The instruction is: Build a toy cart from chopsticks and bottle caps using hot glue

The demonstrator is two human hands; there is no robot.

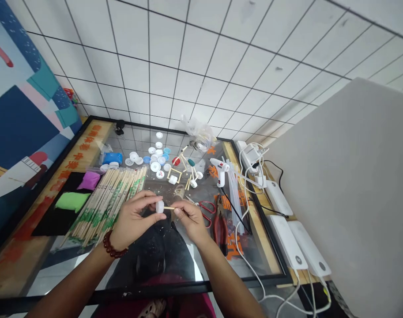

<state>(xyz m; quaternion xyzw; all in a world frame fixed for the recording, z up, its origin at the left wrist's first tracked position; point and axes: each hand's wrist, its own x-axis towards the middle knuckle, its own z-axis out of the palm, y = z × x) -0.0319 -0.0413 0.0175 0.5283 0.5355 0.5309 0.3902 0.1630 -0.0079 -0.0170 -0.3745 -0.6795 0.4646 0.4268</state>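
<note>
Between the thumb and fingers of my left hand (137,216) is a white bottle cap (160,206), held on its edge. My right hand (190,218) pinches a short wooden stick (169,208), whose left end meets the cap's face. Whether the stick is fixed to the cap I cannot tell. Both hands are above the glass tabletop. Just beyond them stands a small stick frame (175,175) with a white cap at its corner. Past it is another stick piece with a red cap (175,161) and a dark green cap (191,162).
Wrapped chopsticks (103,203) lie left, beside green clay (71,201) and purple clay (89,180). Several loose caps (155,167) lie at the back. Right are red-handled scissors (206,206), pliers (220,227), a glue gun (220,170), glue sticks (235,198) and trailing white cables (237,238).
</note>
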